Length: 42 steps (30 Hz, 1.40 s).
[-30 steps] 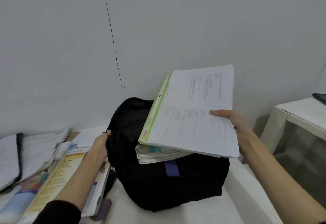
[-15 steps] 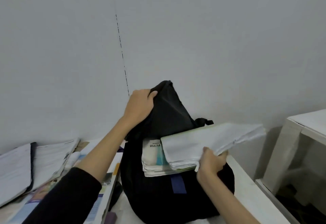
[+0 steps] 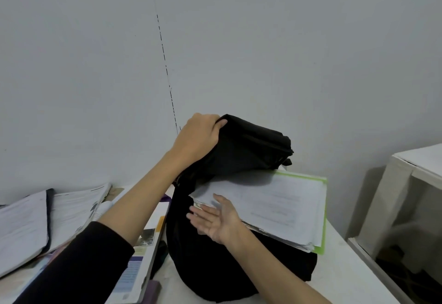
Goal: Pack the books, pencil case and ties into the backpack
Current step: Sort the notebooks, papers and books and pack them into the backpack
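Here the black backpack (image 3: 229, 267) lies on the white table (image 3: 346, 277) against the wall, and its top flap is pulled up and back by the left hand (image 3: 198, 139), whose fingers are curled round the fabric in a firm grasp. That lift matters: the mouth only takes a wide stack if the flap stays high and taut, so the grip should hold while the paper goes in.

The stack of books (image 3: 270, 205), white sheets on top and a green cover showing along the far and right edges, sits half in the opening, with its right part hanging out over the bag's side. To seat it well, I judge it should be pushed flat and square toward the left and down, not tilted, or the loose sheets at the near corner may splay and catch on the edge.

The right hand (image 3: 216, 222) is released, palm up with fingers straight, just touching the near left corner of the stack; it holds nothing.

More books (image 3: 71, 210) lie spread on the table to the left, yet to be packed. A pencil case and ties I cannot pick out.
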Tool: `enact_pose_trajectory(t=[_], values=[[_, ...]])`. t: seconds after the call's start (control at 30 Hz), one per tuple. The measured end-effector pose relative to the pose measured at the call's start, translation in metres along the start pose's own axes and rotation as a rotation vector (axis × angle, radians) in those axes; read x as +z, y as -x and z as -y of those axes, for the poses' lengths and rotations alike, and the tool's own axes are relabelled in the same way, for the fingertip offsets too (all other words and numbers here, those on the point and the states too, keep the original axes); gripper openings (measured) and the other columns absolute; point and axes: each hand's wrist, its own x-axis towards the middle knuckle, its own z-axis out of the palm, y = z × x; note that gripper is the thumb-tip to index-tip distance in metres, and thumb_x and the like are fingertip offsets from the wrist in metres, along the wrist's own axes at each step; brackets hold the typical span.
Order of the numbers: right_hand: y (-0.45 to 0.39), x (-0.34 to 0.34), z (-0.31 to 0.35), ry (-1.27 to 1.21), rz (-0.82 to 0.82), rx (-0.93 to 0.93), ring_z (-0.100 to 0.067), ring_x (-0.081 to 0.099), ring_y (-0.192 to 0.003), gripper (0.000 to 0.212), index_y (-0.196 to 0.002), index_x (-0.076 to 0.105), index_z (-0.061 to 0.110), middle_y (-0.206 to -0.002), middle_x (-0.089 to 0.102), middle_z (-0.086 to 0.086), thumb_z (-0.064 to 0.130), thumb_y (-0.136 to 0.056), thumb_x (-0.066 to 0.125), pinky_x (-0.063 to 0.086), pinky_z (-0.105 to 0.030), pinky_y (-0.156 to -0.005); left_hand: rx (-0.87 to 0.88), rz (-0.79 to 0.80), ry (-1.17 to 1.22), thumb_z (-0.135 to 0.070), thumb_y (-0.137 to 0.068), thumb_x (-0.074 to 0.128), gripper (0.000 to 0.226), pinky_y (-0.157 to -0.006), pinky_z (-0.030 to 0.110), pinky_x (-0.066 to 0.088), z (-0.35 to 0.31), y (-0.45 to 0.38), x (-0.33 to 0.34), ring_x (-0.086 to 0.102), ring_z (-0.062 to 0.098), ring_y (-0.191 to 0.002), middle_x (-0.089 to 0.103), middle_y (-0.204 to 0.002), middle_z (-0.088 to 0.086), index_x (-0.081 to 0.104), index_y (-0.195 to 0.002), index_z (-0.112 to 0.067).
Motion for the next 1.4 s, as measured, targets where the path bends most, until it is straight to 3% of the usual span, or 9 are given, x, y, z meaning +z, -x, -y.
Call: enact_pose_trajectory(t=[0.1,0.17,0.3,0.43,0.57,0.83,1.0,1.2,1.4], values=[[0.024,-0.007,0.015,0.454,0.108,-0.092,-0.027,0.068,-0.057,0.027,-0.089,0.06,0.002,-0.072,0.071,-0.015,0.027,-0.094,0.052,0.054,-0.033,-0.062,-0.013,-0.001,0.0,-0.025,-0.1,0.041,0.045,-0.056,0.032,0.026,0.0,0.0,0.0,0.041,0.025,-0.055,0.04,-0.053,0.002,0.033,-0.057,-0.015],[0.032,-0.025,0.037,0.805,-0.068,-0.343,-0.022,0.06,-0.046,0.023,-0.08,0.06,0.005,-0.063,0.068,-0.012,0.025,-0.092,0.056,0.048,-0.029,-0.053,0.023,-0.02,0.025,-0.022,-0.1,0.041,0.031,-0.062,0.033,0.034,-0.004,0.0,0.0,0.053,0.031,-0.07,0.056,-0.065,0.006,0.053,-0.073,-0.011],[0.042,-0.09,0.084,1.522,-0.723,-0.947,-0.03,0.053,-0.097,0.017,-0.093,0.065,0.006,-0.097,0.064,-0.015,0.02,-0.088,0.057,0.04,-0.034,-0.076,0.073,-0.047,0.022,-0.02,-0.099,0.041,0.027,-0.076,0.035,0.044,-0.015,-0.001,0.004,0.059,0.03,-0.091,0.068,-0.098,0.011,0.059,-0.118,-0.012],[0.053,-0.148,0.114,1.181,-1.096,-0.896,-0.035,0.036,-0.121,0.057,-0.128,0.046,0.001,-0.128,0.044,-0.019,0.015,-0.078,0.069,0.035,-0.044,-0.094,0.059,-0.083,-0.03,-0.021,-0.099,0.04,0.027,-0.075,0.038,0.045,-0.018,-0.007,0.005,0.057,0.033,-0.092,0.067,-0.095,0.014,0.06,-0.113,-0.011],[0.058,-0.154,0.117,0.57,-0.852,-0.559,-0.029,0.054,-0.088,0.051,-0.109,0.053,-0.008,-0.1,0.055,-0.016,0.02,-0.074,0.077,0.042,-0.034,-0.071,0.01,-0.081,-0.017,-0.021,-0.098,0.04,0.026,-0.077,0.04,0.046,-0.022,-0.013,0.003,0.056,0.033,-0.095,0.067,-0.096,0.013,0.062,-0.11,-0.011],[0.066,-0.122,0.1,0.323,-0.326,-0.356,-0.023,0.064,-0.073,0.02,-0.095,0.06,0.011,-0.086,0.064,-0.008,0.008,-0.078,0.07,0.052,-0.029,-0.045,-0.025,-0.097,0.023,-0.018,-0.097,0.042,0.025,-0.076,0.037,0.045,-0.029,-0.011,-0.006,0.057,0.031,-0.091,0.067,-0.093,0.011,0.064,-0.105,-0.009],[0.048,-0.104,0.067,0.125,-0.384,-0.351,-0.034,0.062,-0.086,0.034,-0.107,0.059,0.0,-0.101,0.064,-0.017,-0.007,-0.074,0.067,0.055,-0.04,-0.062,-0.035,-0.11,0.054,-0.017,-0.097,0.043,0.024,-0.081,0.041,0.047,-0.029,-0.008,-0.009,0.058,0.031,-0.089,0.068,-0.091,0.011,0.065,-0.103,-0.008],[0.055,-0.104,0.044,-0.092,-0.562,-0.47,-0.03,0.057,-0.07,0.02,-0.081,0.057,0.001,-0.083,0.06,-0.012,-0.014,-0.071,0.066,0.05,-0.038,-0.073,-0.061,-0.183,0.103,-0.016,-0.095,0.043,0.023,-0.079,0.041,0.047,-0.02,-0.013,-0.024,0.058,0.027,-0.082,0.067,-0.085,0.008,0.065,-0.096,-0.006],[0.016,-0.066,0.023,-0.241,-0.512,-0.43,-0.032,0.058,-0.09,0.037,-0.117,0.054,-0.001,-0.104,0.059,-0.015,-0.006,-0.081,0.064,0.051,-0.045,-0.086,-0.009,-0.183,0.11,-0.016,-0.096,0.044,0.024,-0.082,0.038,0.046,-0.03,-0.01,-0.019,0.06,0.027,-0.089,0.07,-0.094,0.008,0.066,-0.104,-0.009]])
